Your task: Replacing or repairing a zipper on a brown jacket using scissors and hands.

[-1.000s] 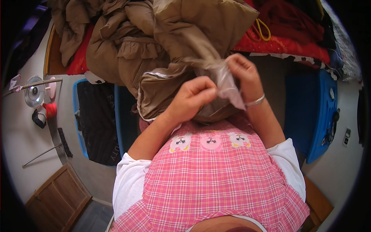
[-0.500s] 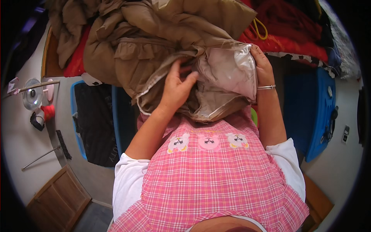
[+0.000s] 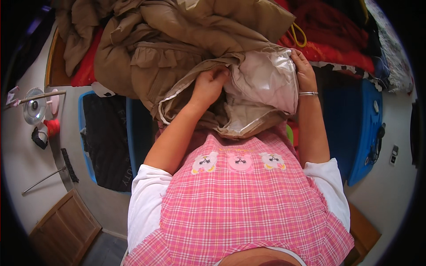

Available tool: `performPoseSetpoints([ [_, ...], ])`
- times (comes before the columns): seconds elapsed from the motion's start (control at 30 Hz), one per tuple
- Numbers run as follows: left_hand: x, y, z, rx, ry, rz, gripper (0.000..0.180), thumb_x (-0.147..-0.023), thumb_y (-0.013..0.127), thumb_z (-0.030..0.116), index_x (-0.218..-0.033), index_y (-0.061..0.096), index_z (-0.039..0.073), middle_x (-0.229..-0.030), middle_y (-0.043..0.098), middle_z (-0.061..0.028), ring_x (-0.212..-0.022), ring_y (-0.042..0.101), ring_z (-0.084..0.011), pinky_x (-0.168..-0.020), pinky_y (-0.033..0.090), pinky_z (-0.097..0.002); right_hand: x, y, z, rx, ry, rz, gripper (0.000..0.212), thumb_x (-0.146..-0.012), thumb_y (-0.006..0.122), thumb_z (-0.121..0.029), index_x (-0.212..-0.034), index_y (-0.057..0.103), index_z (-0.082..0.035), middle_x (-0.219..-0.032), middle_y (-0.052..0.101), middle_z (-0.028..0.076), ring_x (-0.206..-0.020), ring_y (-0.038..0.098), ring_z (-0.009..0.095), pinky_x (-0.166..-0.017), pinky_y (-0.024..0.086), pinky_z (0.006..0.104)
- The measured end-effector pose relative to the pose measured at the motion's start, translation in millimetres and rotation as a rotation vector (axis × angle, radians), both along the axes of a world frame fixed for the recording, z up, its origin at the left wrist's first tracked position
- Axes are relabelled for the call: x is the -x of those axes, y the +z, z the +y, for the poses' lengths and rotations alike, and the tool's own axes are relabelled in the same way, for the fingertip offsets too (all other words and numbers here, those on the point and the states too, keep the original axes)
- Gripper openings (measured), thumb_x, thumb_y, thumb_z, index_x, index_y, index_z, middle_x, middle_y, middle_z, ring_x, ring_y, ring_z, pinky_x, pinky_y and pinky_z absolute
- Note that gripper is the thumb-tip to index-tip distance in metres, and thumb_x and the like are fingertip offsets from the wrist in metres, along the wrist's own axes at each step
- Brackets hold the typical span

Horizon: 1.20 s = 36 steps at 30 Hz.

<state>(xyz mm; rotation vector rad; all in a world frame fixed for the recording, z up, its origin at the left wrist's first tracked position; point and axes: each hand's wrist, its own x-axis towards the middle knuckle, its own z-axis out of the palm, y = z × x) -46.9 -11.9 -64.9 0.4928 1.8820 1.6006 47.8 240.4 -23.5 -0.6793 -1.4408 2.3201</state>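
A brown padded jacket (image 3: 173, 26) lies bunched in front of me, its near part turned open over my lap. Inside the opening shows a shiny whitish-pink lining (image 3: 266, 75), with a zipper edge running along the brown cloth. My right hand (image 3: 304, 73) grips the lining's right edge, thumb on top and the other fingers mostly hidden behind. At the opening's left side, my left hand (image 3: 210, 86) reaches in beneath the zipper edge. Its fingers and thumb are closed in a pinch on the jacket's inner cloth; the very tips are partly hidden.
Red cloths (image 3: 328, 53) and a yellow cord loop (image 3: 298, 35) lie at the far right. A blue bin (image 3: 84, 133) with dark clothing stands at left, another blue container (image 3: 361, 133) at right. A fan (image 3: 34, 106) and a broom (image 3: 69, 166) are at far left.
My left hand has gone from spread fingers to a closed pinch, moving slightly up and right into the opening. My right hand has shifted a little to the right with the lining.
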Motion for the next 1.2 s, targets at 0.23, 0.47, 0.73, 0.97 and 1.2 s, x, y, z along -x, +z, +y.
performPoseSetpoints([
  [0.23,-20.7,1.7,4.3,0.246,-0.074,0.201,0.029,-0.083,0.059,0.024,-0.094,0.06,-0.003,-0.081,0.061,-0.0076,-0.074,0.057,-0.0159,-0.069,0.044,-0.0279,-18.4,40.3,-41.3,-0.168,0.208,0.046,0.048,-0.085,0.059,-0.018,-0.127,0.042,-0.001,-0.117,0.053,0.008,-0.106,0.051,0.015,-0.092,0.041,0.0285],
  [0.47,-16.6,18.1,6.6,-0.239,0.075,-0.393,0.022,-0.085,0.06,0.023,-0.097,0.058,0.004,-0.083,0.059,0.0,-0.079,0.057,-0.0109,-0.07,0.045,-0.0253,-24.5,12.5,-29.8,-0.172,0.139,-0.044,0.027,-0.079,0.057,0.001,-0.106,0.06,0.001,-0.096,0.064,0.007,-0.086,0.06,0.014,-0.08,0.047,0.0262],
  [0.73,-14.9,62.8,-12.8,-0.582,0.167,-0.472,0.025,-0.09,0.054,0.022,-0.107,0.056,0.003,-0.097,0.062,-0.0032,-0.081,0.059,-0.0081,-0.071,0.046,-0.021,-11.4,16.4,-45.4,0.299,0.174,0.05,0.032,-0.088,0.054,-0.017,-0.113,0.054,0.003,-0.105,0.06,0.012,-0.092,0.061,0.019,-0.081,0.05,0.0316],
  [0.97,-9.1,59.6,-25.3,-0.101,0.151,-0.057,0.024,-0.087,0.06,0.018,-0.103,0.058,0.0,-0.085,0.06,-0.001,-0.074,0.053,-0.0063,-0.066,0.044,-0.0222,-16.3,20.2,-56.1,0.479,0.141,0.03,0.033,-0.089,0.048,-0.016,-0.115,0.051,0.004,-0.109,0.059,0.015,-0.095,0.06,0.024,-0.083,0.05,0.0347],
  [1.2,-26.3,78.2,-2.6,-0.197,0.09,0.198,0.035,-0.075,0.073,0.019,-0.1,0.06,-0.001,-0.082,0.06,-0.0043,-0.074,0.054,-0.0097,-0.067,0.044,-0.0233,-18.1,27.3,-68.8,0.554,0.162,-0.032,0.033,-0.091,0.046,-0.016,-0.117,0.049,0.003,-0.109,0.059,0.016,-0.096,0.06,0.026,-0.084,0.05,0.0373],
])
